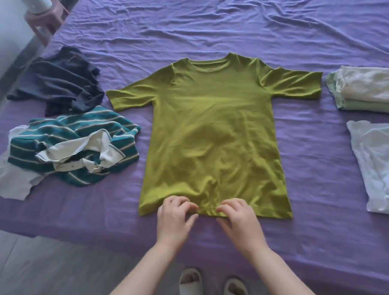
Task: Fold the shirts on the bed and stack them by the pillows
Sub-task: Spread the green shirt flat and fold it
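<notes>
With the left hand [175,215] and right hand [236,216] each pinching the bottom hem of the olive-green cotton T-shirt [214,130] lying flat mid-bed, such a narrow central grip risks the hem corners sagging and creasing the fold.

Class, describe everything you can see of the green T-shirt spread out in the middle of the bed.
The green T-shirt is olive-lime, short-sleeved, with a ribbed round collar, seemingly soft knit. It lies flat and unfolded on the purple sheet, collar away from the person, sleeves out, lightly creased low down. The left hand and right hand pinch its bottom hem near the middle.
</notes>
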{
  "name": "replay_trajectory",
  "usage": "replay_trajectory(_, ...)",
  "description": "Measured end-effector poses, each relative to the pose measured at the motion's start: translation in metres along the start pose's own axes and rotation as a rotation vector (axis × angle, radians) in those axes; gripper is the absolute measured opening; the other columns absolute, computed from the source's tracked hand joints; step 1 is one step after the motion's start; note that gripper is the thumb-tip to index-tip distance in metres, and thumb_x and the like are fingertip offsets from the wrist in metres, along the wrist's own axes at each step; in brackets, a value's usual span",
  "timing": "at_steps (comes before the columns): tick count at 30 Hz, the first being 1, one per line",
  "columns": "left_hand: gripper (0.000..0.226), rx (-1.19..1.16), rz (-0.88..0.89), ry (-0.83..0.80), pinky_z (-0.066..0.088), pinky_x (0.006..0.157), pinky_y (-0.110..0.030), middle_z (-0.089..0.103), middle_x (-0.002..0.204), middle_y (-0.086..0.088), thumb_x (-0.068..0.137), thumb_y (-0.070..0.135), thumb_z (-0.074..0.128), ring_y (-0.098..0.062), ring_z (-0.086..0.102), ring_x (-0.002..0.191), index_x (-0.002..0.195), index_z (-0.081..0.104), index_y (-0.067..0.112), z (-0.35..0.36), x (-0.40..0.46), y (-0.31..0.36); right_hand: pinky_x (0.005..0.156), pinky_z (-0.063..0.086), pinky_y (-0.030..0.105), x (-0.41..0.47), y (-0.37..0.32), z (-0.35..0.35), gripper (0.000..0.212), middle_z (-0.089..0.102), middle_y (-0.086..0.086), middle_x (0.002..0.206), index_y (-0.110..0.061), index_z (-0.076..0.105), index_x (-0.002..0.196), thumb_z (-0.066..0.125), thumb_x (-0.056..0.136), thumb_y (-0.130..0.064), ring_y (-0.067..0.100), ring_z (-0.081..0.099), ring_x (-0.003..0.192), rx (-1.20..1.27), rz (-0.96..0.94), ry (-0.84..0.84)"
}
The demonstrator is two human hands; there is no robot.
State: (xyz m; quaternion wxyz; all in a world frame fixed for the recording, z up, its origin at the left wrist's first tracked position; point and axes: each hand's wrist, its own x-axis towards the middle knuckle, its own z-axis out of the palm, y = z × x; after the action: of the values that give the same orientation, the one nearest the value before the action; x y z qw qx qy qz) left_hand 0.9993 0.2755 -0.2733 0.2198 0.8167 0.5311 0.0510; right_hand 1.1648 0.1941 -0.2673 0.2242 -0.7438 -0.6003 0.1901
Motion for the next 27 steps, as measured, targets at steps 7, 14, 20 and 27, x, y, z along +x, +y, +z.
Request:
replay_trajectory(7,0.030,0.162,0.164,-0.158,0.026,0.087,-0.029,0.055,0.115,0.014,0.079,0.049,0.063,-0.014,0.041,0.115,0.107,0.064,0.038,0.002,0.046,-0.038,0.080,0.038,0.037,0.032,0.002,0.038,0.014,0.068,-0.002,0.092,-0.021,0.073,0.093,0.071,0.080,-0.026,0.026,0.057,0.095,-0.015,0.102,-0.014)
replay_trajectory(14,0.027,0.272,0.298,-0.289,0.033,0.080,-0.034,0.065,0.098,0.004,0.082,0.050,0.060,-0.022,0.054,0.102,0.095,0.064,0.026,-0.023,0.031,-0.046,0.076,0.032,0.028,0.023,-0.001,0.020,0.018,0.068,-0.008,0.095,-0.026,0.071,0.101,0.061,0.088,-0.034,0.019,0.054,0.098,-0.010,0.128,-0.242)
replay_trajectory(20,0.030,0.244,0.372,-0.050,0.046,0.073,-0.033,0.066,0.079,0.002,0.047,0.009,0.081,-0.025,0.065,0.076,0.070,0.070,0.024,-0.047,0.033,-0.085,0.066,0.046,0.033,0.026,-0.038,0.039,0.041,0.066,-0.004,0.088,-0.026,0.073,0.094,0.088,0.056,-0.023,0.024,0.062,0.082,-0.094,-0.024,-0.165)
replay_trajectory(27,0.022,0.452,0.547,-0.184,0.041,0.052,-0.023,0.057,0.056,0.011,0.043,0.012,0.076,-0.015,0.054,0.053,0.055,0.067,0.027,-0.080,0.033,-0.112,0.086,0.040,0.031,0.041,-0.052,0.055,0.024,0.063,-0.005,0.104,-0.028,0.064,0.113,0.047,0.096,-0.033,0.019,0.054,0.101,-0.080,0.075,-0.378)
